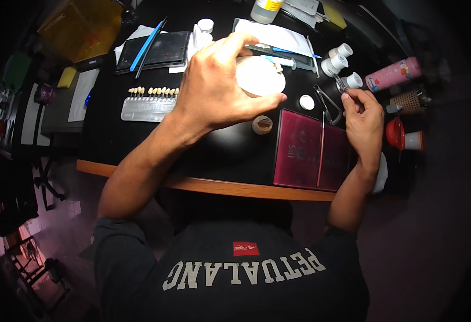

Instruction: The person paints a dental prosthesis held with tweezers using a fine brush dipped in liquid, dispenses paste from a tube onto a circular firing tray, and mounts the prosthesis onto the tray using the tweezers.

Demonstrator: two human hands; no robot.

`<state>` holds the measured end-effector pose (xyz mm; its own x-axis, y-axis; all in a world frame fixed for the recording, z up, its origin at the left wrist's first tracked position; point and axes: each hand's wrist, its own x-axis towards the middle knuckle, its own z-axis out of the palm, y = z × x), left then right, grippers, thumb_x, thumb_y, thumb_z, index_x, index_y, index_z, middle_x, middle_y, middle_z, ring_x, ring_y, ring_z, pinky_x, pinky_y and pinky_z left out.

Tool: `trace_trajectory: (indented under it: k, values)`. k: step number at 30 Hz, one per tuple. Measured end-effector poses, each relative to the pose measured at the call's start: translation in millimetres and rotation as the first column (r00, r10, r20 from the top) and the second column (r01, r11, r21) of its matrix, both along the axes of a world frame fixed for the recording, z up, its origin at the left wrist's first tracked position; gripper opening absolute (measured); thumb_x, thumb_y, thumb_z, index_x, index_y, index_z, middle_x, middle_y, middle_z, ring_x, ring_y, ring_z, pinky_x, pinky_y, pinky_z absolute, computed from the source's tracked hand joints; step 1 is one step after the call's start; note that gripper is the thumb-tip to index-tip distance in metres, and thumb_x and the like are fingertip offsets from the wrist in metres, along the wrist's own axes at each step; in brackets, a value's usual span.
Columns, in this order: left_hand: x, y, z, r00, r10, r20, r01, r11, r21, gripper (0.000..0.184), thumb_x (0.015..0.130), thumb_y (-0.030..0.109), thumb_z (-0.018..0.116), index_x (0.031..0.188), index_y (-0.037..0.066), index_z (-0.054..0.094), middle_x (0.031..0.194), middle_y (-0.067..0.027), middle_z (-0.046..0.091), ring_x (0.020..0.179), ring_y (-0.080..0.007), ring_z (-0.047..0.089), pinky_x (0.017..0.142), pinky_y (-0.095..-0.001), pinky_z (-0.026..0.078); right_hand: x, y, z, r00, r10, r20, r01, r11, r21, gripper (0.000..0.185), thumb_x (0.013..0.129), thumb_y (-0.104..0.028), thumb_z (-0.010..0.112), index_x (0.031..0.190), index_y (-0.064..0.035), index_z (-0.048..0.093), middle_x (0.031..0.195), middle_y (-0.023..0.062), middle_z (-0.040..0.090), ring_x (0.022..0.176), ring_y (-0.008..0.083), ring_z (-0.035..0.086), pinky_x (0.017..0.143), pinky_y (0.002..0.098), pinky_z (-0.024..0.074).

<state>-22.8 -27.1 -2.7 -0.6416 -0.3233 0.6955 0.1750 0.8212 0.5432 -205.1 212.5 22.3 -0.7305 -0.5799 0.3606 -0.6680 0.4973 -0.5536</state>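
My left hand [214, 80] is curved around a round white dental cast [259, 78]. Its thumb runs along the near edge and the index finger arches past the far side; the other fingers are mostly hidden. Small tooth shapes show at the cast's far right edge, while glare washes out its surface. To the right, the fingertips of my right hand [364, 112] pinch a thin metal tool [339, 81], whose exact kind is unclear. That tool overlaps the white-capped bottles behind it. A hinged metal instrument [328, 107] lies on the black table just left of my right hand.
A dark red case [305, 155] with a thin stick across it lies near the table's wooden edge [230, 188]. Around the hands are a small jar [262, 125], a white cap [307, 102], a tooth shade guide [147, 109], a black pad [168, 51] and a pink bottle [393, 74].
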Motion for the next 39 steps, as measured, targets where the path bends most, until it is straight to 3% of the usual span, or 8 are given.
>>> trace_trajectory:
  k: [4, 8, 12, 13, 25, 30, 34, 39]
  values:
    - [1.1, -1.0, 2.0, 1.0, 0.003, 0.029, -0.003, 1.0, 0.009, 0.074, 0.064, 0.036, 0.095, 0.119, -0.003, 0.065, 0.098, -0.0184, 0.074, 0.094, -0.0272, 0.075, 0.086, -0.0355, 0.059, 1.6, 33.9, 23.9, 0.975, -0.215, -0.053, 0.221, 0.938, 0.266, 0.016, 0.089, -0.011, 0.074, 0.096, 0.0037, 0.075, 0.075, 0.0122, 0.069, 0.062, 0.0169, 0.062, 0.061, 0.0339, 0.0478]
    - [-3.4, -2.3, -4.2, 0.999, 0.002, -0.037, -0.001, 1.0, 0.014, 0.073, 0.063, 0.038, 0.093, 0.117, -0.002, 0.064, 0.093, -0.021, 0.073, 0.087, -0.0321, 0.074, 0.079, -0.0379, 0.06, 13.6, 65.4, 15.3, 0.937, -0.347, -0.034, 0.337, 0.876, 0.345, 0.016, 0.088, -0.012, 0.075, 0.095, 0.0023, 0.075, 0.074, 0.0148, 0.071, 0.065, 0.0213, 0.067, 0.065, 0.0351, 0.0507]
    - [0.5, -1.4, 0.9, 1.0, 0.011, 0.022, -0.01, 0.997, -0.078, 0.074, 0.066, 0.036, 0.094, 0.121, -0.003, 0.063, 0.1, -0.021, 0.074, 0.097, -0.0299, 0.075, 0.089, -0.038, 0.059, 17.1, 93.9, -11.9, 0.871, -0.488, -0.054, 0.477, 0.815, 0.329, 0.016, 0.087, -0.013, 0.076, 0.093, 0.0015, 0.075, 0.074, 0.0159, 0.071, 0.068, 0.0244, 0.07, 0.067, 0.036, 0.0517]
    - [0.0, -0.8, -0.7, 1.0, -0.018, 0.013, 0.019, 0.999, -0.051, 0.071, 0.066, 0.035, 0.092, 0.119, -0.002, 0.063, 0.102, -0.0252, 0.072, 0.097, -0.0366, 0.074, 0.087, -0.0376, 0.059, 17.4, 98.5, -17.6, 0.866, -0.497, -0.047, 0.483, 0.81, 0.334, 0.016, 0.087, -0.014, 0.075, 0.092, 0.0012, 0.075, 0.075, 0.0162, 0.071, 0.069, 0.0274, 0.07, 0.069, 0.0383, 0.0521]
    - [-4.0, 3.8, -7.8, 0.991, -0.081, 0.105, 0.075, 0.995, 0.068, 0.074, 0.068, 0.036, 0.092, 0.121, -0.006, 0.062, 0.109, -0.0278, 0.071, 0.102, -0.0361, 0.073, 0.091, -0.0395, 0.059, 17.0, 101.7, -33.7, 0.862, -0.492, -0.123, 0.496, 0.769, 0.404, 0.017, 0.089, -0.016, 0.072, 0.094, 0.0001, 0.076, 0.094, 0.0233, 0.072, 0.09, 0.0426, 0.07, 0.082, 0.0488, 0.0526]
    - [-2.9, 6.6, -4.4, 0.995, -0.05, 0.082, 0.048, 0.999, 0.02, 0.076, 0.067, 0.038, 0.093, 0.121, -0.005, 0.062, 0.103, -0.0265, 0.072, 0.097, -0.0354, 0.074, 0.086, -0.0396, 0.059, 14.2, 100.8, -34.3, 0.885, -0.423, -0.197, 0.466, 0.776, 0.425, 0.017, 0.089, -0.017, 0.071, 0.095, -0.0031, 0.078, 0.092, 0.0235, 0.072, 0.088, 0.0436, 0.07, 0.079, 0.0487, 0.0534]
    - [-7.0, 3.6, -12.1, 0.995, -0.057, 0.082, 0.056, 0.998, 0.022, 0.073, 0.067, 0.034, 0.093, 0.118, -0.008, 0.063, 0.102, -0.0283, 0.071, 0.096, -0.0376, 0.074, 0.085, -0.0407, 0.06, 11.2, 96.4, -26.9, 0.859, -0.506, -0.071, 0.481, 0.753, 0.449, 0.016, 0.088, -0.017, 0.072, 0.094, -0.003, 0.077, 0.085, 0.0219, 0.073, 0.085, 0.0405, 0.072, 0.078, 0.0466, 0.0549]
    - [-9.5, 3.1, -17.5, 0.993, -0.085, 0.078, 0.086, 0.996, -0.006, 0.071, 0.067, 0.033, 0.093, 0.118, -0.007, 0.063, 0.102, -0.0269, 0.072, 0.095, -0.037, 0.074, 0.086, -0.0403, 0.059, -6.6, 93.7, -9.5, 0.919, -0.382, -0.095, 0.389, 0.845, 0.368, 0.015, 0.086, -0.012, 0.071, 0.094, -0.0001, 0.076, 0.087, 0.0225, 0.073, 0.086, 0.0386, 0.073, 0.078, 0.0444, 0.0558]
